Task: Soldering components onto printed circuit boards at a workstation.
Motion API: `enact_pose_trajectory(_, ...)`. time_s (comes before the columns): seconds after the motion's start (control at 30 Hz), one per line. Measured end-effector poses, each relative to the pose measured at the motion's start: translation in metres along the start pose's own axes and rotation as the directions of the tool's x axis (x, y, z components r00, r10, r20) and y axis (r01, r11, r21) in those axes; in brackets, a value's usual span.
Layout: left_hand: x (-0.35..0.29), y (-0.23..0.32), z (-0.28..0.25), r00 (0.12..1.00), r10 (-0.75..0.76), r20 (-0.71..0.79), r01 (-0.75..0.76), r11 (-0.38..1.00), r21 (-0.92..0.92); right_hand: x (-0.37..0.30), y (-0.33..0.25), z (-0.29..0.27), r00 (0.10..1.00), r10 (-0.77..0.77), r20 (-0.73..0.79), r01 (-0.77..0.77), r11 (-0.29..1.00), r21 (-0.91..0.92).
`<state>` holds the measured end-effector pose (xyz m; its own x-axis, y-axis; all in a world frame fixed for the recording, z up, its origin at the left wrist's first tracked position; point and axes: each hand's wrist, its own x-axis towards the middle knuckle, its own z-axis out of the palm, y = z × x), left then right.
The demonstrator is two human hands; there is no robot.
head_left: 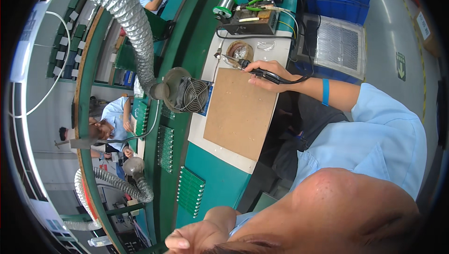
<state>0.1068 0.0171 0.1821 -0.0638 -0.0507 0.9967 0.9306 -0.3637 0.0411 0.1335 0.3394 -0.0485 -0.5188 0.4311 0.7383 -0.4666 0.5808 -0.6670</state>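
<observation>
Black-handled, the soldering iron (269,76) sits in the right hand (275,66), over the right-hand part of the desk (217,167). Its long axis runs roughly square to the near edge: the tip points toward the far edge, beside a round dish (250,48), though whether the two touch I cannot tell, and the cable (301,80) leads back past the near edge along the forearm. Thumb and fingers of this hand pinch the grip from both sides.

The left hand (199,236) is well apart from the iron, off toward the desk's left end, its fingers curled; whether they hold anything cannot be told. Nearest to it, by the far edge, lies a green circuit panel (191,192). Between the hands a brown board (241,114) rests on a white sheet (199,128), its long axis following the near edge.
</observation>
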Motion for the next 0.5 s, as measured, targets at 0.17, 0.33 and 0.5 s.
enact_pose_trajectory(0.17,0.000,0.016,-0.013,0.999,-0.022,-0.049,0.032,0.976,0.217,0.006,0.000,0.010,1.000,-0.002,0.018,0.001,0.999,0.040)
enact_pose_trajectory(0.33,-0.046,0.017,0.022,0.759,-0.527,-0.382,0.640,0.713,0.288,0.004,0.002,-0.002,0.997,0.052,0.052,-0.054,0.998,0.035)
enact_pose_trajectory(0.5,-0.123,0.016,-0.023,0.259,-0.854,-0.452,0.965,0.215,0.147,-0.002,0.000,-0.005,0.998,0.051,0.044,-0.052,0.999,0.014)
